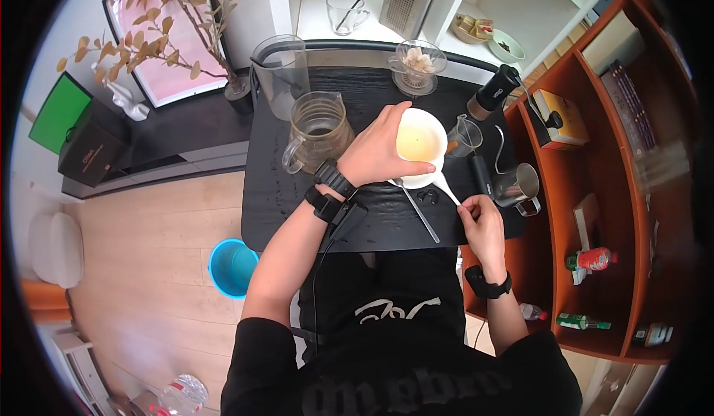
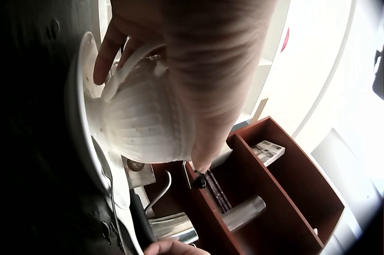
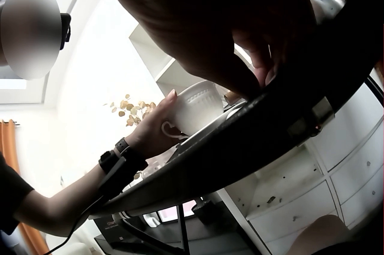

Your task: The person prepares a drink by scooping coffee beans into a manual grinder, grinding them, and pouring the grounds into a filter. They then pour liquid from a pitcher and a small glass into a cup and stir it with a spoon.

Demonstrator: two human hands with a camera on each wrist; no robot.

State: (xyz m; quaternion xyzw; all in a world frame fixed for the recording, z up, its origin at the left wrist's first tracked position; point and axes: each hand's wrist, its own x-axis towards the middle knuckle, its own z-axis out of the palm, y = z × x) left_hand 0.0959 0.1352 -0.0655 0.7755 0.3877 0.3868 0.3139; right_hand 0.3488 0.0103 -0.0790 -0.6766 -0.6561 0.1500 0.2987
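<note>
My left hand (image 1: 374,147) grips a white cup (image 1: 422,139) of pale yellow liquid, thumb and fingers spread around its rim. In the left wrist view the ribbed cup (image 2: 147,114) is on or just over a white saucer (image 2: 77,108); I cannot tell if they touch. A metal spoon (image 1: 421,214) leans from the saucer onto the black table. Beside it a white handle (image 1: 447,188) slants out from under the cup, and my right hand (image 1: 485,230) pinches its outer end. What the handle belongs to is hidden.
Behind the cup stand a glass server (image 1: 318,130), a tall clear pitcher (image 1: 282,81) and a glass dripper (image 1: 418,63). To the right are a small measuring glass (image 1: 467,135), a black grinder (image 1: 494,92) and a metal jug (image 1: 517,184). A blue bin (image 1: 233,269) is on the floor.
</note>
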